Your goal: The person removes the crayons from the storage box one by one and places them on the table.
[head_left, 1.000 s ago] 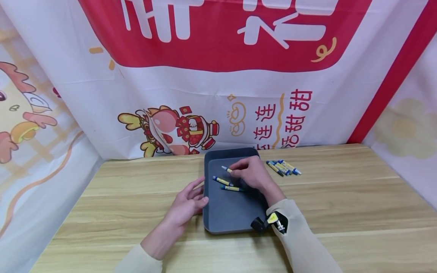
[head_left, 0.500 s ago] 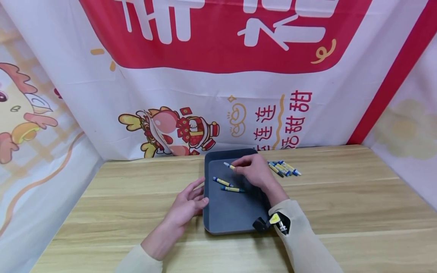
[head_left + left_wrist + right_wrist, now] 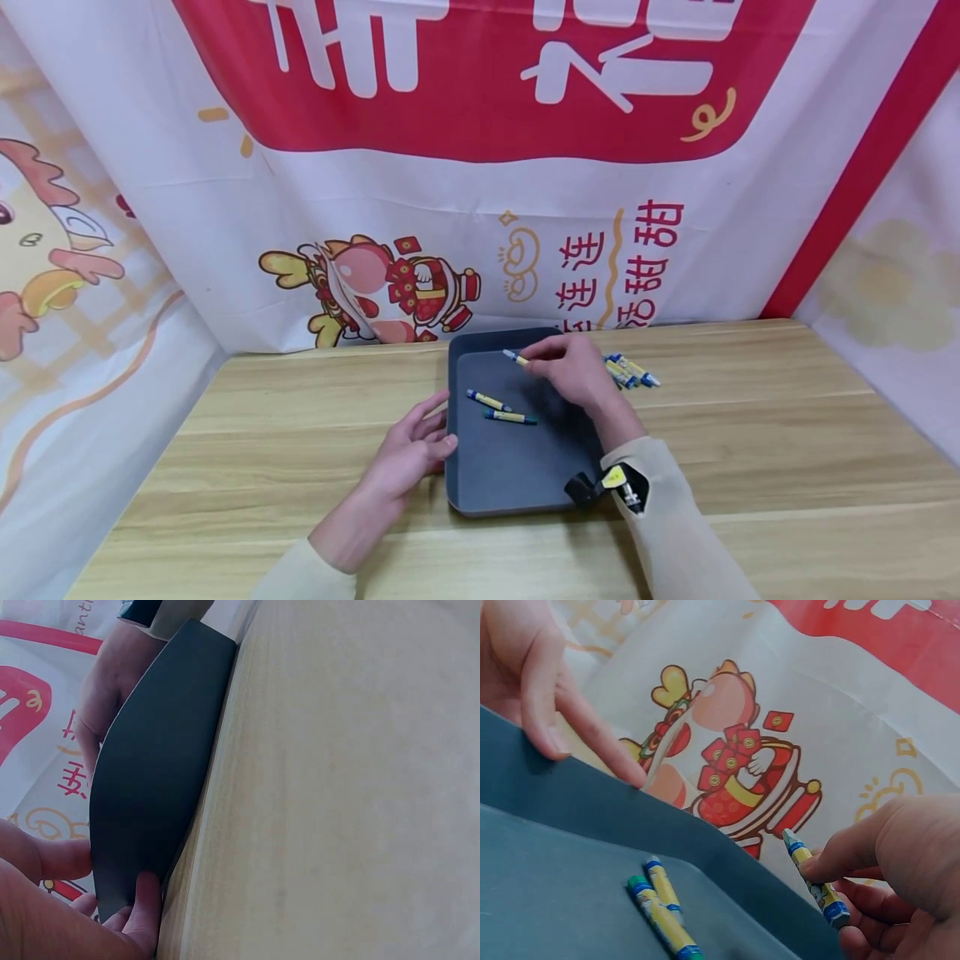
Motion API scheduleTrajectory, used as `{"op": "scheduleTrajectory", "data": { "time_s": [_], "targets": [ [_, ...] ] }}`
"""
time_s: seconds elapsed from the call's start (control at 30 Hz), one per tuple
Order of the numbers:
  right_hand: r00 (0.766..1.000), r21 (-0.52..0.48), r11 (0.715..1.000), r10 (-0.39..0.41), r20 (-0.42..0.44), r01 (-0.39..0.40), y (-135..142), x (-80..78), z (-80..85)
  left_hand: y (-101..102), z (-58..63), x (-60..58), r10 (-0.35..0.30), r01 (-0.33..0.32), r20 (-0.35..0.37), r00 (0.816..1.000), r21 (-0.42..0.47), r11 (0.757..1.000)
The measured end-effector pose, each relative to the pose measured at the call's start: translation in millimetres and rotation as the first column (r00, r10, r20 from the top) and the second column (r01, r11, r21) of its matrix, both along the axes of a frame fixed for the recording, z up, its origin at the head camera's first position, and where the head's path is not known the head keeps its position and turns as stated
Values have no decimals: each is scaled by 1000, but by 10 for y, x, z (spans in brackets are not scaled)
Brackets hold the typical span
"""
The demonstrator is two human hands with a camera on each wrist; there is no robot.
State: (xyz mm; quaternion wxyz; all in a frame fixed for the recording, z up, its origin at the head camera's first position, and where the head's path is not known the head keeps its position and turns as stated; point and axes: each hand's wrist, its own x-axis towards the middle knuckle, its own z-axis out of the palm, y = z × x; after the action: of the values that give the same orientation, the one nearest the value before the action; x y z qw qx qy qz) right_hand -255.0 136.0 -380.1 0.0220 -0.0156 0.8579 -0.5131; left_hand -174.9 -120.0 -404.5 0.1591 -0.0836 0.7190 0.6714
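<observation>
A dark grey tray [image 3: 517,467] lies on the wooden table. My left hand [image 3: 411,450] holds its left wall, thumb over the rim and other fingers along the outside. In the right wrist view my right hand [image 3: 900,877] pinches a crayon [image 3: 817,889] between thumb and fingers, its pale grey tip pointing away. From the head, this hand appears above the tray's far right part. Two more crayons lie on the tray floor near the left wall: a green-tipped one [image 3: 664,919] and a greyish-tipped one [image 3: 660,877], close together.
Several crayons [image 3: 632,371] lie in a small pile on the table right of the tray, partly hidden by my right hand. A printed cloth [image 3: 480,208] hangs behind the table's [image 3: 750,433] back edge. A small camera mount [image 3: 607,487] sits on my right wrist.
My right hand has moved slightly right and back, carrying the pinched crayon away from the two in the tray. The left hand and tray have stayed in place.
</observation>
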Motion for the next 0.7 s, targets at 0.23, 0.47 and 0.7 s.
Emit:
{"op": "scheduleTrajectory", "data": {
  "time_s": [0.23,0.47,0.7],
  "targets": [
    [999,-12,1000,-18,-29,18,121,8,50,2,4,7,-3,3,-7,1000,2,1000],
    [999,-33,998,-48,-25,47,300,-7,47,7,11,12,-1,1,-11,1000,1,1000],
    [995,-52,993,-104,-3,104,487,-27,51,9,6,13,1,-1,-17,1000,1,1000]
  ]
}}
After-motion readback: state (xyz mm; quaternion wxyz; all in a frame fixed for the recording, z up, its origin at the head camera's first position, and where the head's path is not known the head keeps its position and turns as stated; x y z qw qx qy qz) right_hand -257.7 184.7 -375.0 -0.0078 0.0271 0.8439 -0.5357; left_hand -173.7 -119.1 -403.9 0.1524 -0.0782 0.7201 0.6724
